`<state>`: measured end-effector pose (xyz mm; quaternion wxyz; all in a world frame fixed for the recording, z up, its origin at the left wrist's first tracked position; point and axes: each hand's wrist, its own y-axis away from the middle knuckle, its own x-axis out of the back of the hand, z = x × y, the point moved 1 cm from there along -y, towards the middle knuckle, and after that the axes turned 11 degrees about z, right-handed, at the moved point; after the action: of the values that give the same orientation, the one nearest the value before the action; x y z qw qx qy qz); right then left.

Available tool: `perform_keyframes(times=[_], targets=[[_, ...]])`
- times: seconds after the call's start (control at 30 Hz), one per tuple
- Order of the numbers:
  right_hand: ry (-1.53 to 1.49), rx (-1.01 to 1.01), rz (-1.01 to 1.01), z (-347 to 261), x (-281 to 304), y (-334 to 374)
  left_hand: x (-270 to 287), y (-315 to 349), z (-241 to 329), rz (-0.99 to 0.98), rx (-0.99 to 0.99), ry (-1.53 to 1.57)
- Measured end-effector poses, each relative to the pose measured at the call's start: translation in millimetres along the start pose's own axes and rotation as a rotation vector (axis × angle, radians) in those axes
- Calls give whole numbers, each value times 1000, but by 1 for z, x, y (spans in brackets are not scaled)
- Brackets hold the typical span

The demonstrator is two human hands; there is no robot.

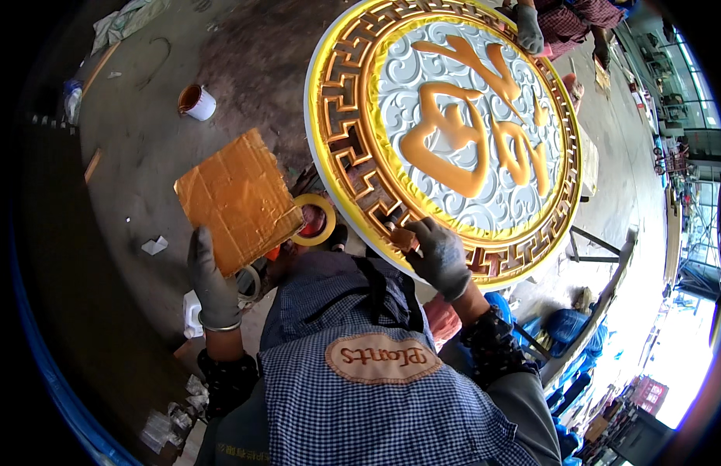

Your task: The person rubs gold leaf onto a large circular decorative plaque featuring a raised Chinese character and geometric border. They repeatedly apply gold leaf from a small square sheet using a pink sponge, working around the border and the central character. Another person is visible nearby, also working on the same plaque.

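Note:
In my gloved left hand (pixel 213 272) is a square piece of cardboard (pixel 238 198), smeared with bronze-gold paint and tilted up beside the panel. My gloved right hand (pixel 440 258) closes on a small brown tool (pixel 403 238) that looks like a flat paintbrush, at the near rim of the panel. Its tip is partly hidden. The large round relief panel (pixel 391 93) has raised gold characters on a pale scrollwork ground. Around it runs a bronze fretwork border (pixel 347 147) with dark recesses, edged by yellow masking (pixel 320 101).
Beyond the panel a co-worker's gloved hand (pixel 529 31) rests by its far edge. A white paint pot (pixel 197 102) stands on the floor at left. A roll of yellow tape (pixel 315 220) is by my knees. A metal frame (pixel 601 303) and blue bags (pixel 566 326) are at right.

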<state>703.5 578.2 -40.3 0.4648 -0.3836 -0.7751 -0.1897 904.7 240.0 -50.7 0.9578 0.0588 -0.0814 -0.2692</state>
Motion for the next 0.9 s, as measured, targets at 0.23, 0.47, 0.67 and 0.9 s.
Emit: perform_keyframes(times=[0.23,0.47,0.67,0.9], targets=[[33,-50,33,-9,6,10,-26,1,26,8,177,251],[2,-186,286,9,16,28,-35,-13,24,-75,136,310],[-32,-326,423,0,34,51,-53,-22,30,-168,121,368],[-103,-429,581,10,45,112,-96,-30,43,-281,124,397]])
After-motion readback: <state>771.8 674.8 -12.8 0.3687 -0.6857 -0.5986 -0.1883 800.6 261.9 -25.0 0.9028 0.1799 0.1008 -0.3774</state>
